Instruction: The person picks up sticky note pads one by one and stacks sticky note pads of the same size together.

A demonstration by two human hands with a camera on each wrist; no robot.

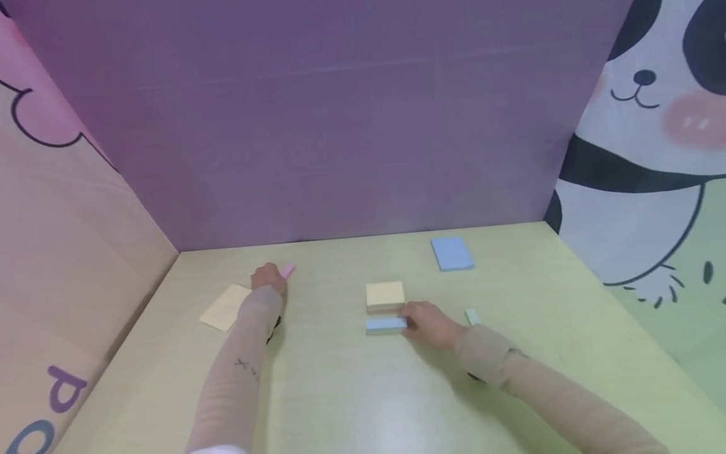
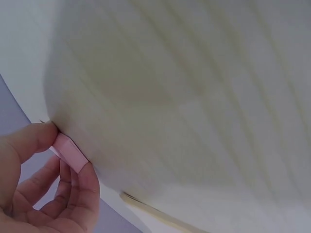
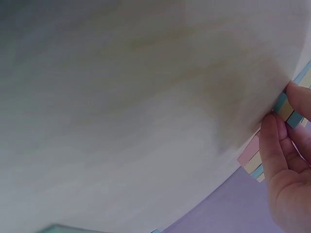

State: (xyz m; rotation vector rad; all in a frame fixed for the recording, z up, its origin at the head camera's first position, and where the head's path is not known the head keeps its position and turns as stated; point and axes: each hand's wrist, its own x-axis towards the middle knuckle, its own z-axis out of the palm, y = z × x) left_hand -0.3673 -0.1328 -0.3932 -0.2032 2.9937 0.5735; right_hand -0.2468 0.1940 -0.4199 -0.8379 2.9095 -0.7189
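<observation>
In the left wrist view, my left hand pinches a small pink strip pad between thumb and fingers. The same hand is at the table's far left in the head view, with the pink pad jutting out beyond it. Near the middle, my right hand grips the right end of a narrow blue-topped stack of sticky-note pads. The right wrist view shows blue and yellow layers in this stack. Just behind it lies a wider yellow-topped stack, its layered side partly hidden by fingers.
A pale yellow square pad lies beside the left forearm. Toward the back right sits a blue rectangular pad. A pale green strip lies behind the right wrist, partly covered. A purple wall borders the wooden table.
</observation>
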